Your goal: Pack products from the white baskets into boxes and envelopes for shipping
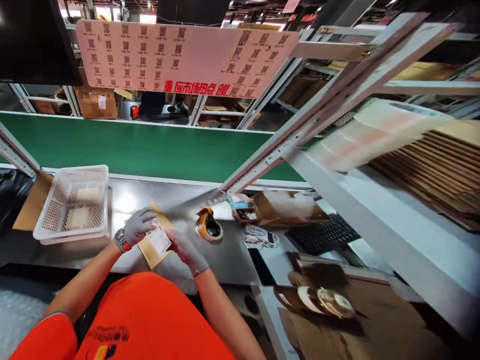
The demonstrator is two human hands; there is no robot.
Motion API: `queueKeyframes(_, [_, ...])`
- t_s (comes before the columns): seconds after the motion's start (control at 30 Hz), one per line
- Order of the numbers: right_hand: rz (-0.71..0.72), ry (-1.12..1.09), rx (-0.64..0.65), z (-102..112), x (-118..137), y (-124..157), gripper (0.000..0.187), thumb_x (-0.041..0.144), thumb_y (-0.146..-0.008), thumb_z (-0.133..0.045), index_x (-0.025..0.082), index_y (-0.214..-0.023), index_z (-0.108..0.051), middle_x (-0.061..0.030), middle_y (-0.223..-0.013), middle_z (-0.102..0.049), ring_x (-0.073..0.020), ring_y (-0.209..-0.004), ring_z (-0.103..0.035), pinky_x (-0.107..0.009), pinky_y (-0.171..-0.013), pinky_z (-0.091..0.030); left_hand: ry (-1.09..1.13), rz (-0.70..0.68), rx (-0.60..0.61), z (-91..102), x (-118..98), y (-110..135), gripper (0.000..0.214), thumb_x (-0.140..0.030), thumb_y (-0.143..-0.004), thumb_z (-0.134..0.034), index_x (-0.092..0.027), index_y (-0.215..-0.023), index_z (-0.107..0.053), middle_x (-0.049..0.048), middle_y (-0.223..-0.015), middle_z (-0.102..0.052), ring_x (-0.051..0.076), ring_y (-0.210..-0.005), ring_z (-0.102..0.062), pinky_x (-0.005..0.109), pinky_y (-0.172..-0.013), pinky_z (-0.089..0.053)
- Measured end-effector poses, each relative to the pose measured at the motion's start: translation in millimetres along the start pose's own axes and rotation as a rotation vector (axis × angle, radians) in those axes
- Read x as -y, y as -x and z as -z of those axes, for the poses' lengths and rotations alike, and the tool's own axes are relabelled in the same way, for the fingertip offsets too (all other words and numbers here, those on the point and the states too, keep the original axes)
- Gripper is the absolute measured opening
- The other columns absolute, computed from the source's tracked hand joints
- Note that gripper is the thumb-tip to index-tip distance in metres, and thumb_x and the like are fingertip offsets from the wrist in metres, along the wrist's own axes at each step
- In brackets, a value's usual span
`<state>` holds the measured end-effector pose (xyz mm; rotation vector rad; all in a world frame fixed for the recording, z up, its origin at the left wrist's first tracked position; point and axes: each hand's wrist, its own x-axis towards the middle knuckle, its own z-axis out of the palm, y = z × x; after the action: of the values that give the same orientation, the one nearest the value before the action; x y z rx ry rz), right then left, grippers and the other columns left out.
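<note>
A small brown padded envelope (149, 250) with a white label (159, 240) is held over the steel tabletop (225, 255). My left hand (137, 225), gloved and with a watch at the wrist, grips its upper left edge. On the right side, my right hand (185, 248), also gloved, presses on the label. Both hands are in front of my orange shirt.
A white plastic basket (73, 202) with flat packets stands to the left. An orange handheld scanner (208, 227) lies right of the envelope. Further right are cables, a black keyboard (322, 232), tape rolls and cardboard. A green conveyor belt (131, 147) runs behind the table.
</note>
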<state>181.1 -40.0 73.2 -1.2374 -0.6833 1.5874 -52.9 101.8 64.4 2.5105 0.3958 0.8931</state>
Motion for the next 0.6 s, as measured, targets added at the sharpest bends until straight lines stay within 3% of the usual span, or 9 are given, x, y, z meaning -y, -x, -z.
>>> queueKeyframes(0.1, [0.004,0.076,-0.046,5.3,-7.0,17.0,0.05,0.067,-0.072,-0.096,0.021,-0.08,-0.077,-0.0032,-0.081,-0.078,-0.0196,-0.073,-0.067,-0.031,-0.065,-0.055,0.157,0.234,-0.159,-31.1,-24.5,4.2,0.022,-0.019,-0.095,-0.073,-0.029,-0.11,-0.086,0.013,-0.147,-0.078,0.033,-0.154,-0.063,0.061,-0.125,-0.056])
queueKeyframes(0.2, [0.077,-0.005,-0.147,5.0,-17.1,29.1,0.047,0.071,-0.079,-0.086,0.025,-0.087,-0.077,-0.0062,-0.094,-0.083,-0.0252,-0.087,-0.073,-0.038,-0.079,-0.061,0.377,0.722,-0.415,-52.9,-48.2,10.2,0.038,-0.038,-0.097,-0.075,-0.022,-0.131,-0.081,0.0187,-0.147,-0.076,0.033,-0.137,-0.073,0.056,-0.111,-0.066])
queueKeyframes(0.27, [0.138,-0.067,-0.203,0.7,-23.2,33.9,0.045,0.07,-0.083,-0.083,0.027,-0.091,-0.077,-0.0079,-0.099,-0.084,-0.0283,-0.095,-0.075,-0.042,-0.087,-0.062,0.662,0.978,-0.353,-68.5,-67.5,12.4,0.053,-0.054,-0.093,-0.079,-0.017,-0.131,-0.08,0.0202,-0.132,-0.081,0.032,-0.115,-0.081,0.046,-0.088,-0.072])
queueKeyframes(0.33, [0.153,-0.111,-0.205,-4.1,-29.4,37.9,0.043,0.069,-0.084,-0.084,0.027,-0.089,-0.075,-0.0078,-0.095,-0.083,-0.0279,-0.091,-0.074,-0.042,-0.085,-0.061,0.913,1.094,-0.164,-84.8,-87.6,12.2,0.062,-0.063,-0.083,-0.087,-0.012,-0.118,-0.083,0.0188,-0.112,-0.085,0.028,-0.093,-0.082,0.035,-0.068,-0.068])
queueKeyframes(0.4, [0.121,-0.137,-0.197,-6.3,-35.9,42.3,0.047,0.072,-0.082,-0.084,0.027,-0.085,-0.074,-0.0064,-0.087,-0.08,-0.0252,-0.08,-0.07,-0.04,-0.08,-0.059,1.001,1.161,-0.088,-99.1,-104.4,10.1,0.06,-0.06,-0.074,-0.094,-0.01,-0.104,-0.084,0.0165,-0.096,-0.085,0.025,-0.079,-0.08,0.03,-0.059,-0.061])
queueKeyframes(0.5, [0.077,-0.168,-0.238,-2.6,-43.8,51.4,0.054,0.079,-0.077,-0.086,0.027,-0.086,-0.075,-0.0068,-0.089,-0.081,-0.0251,-0.081,-0.07,-0.04,-0.082,-0.061,0.995,1.272,-0.212,-111.0,-118.0,5.1,0.045,-0.05,-0.075,-0.095,-0.012,-0.098,-0.085,0.0134,-0.091,-0.087,0.023,-0.072,-0.079,0.028,-0.056,-0.057])
queueKeyframes(0.6, [0.044,-0.186,-0.233,4.0,-46.5,62.2,0.053,0.078,-0.077,-0.087,0.029,-0.094,-0.08,-0.0102,-0.107,-0.086,-0.0309,-0.101,-0.076,-0.045,-0.097,-0.063,1.02,1.333,-0.285,-111.5,-121.0,1.0,0.033,-0.041,-0.08,-0.091,-0.015,-0.1,-0.086,0.0137,-0.095,-0.089,0.023,-0.075,-0.08,0.029,-0.058,-0.058])
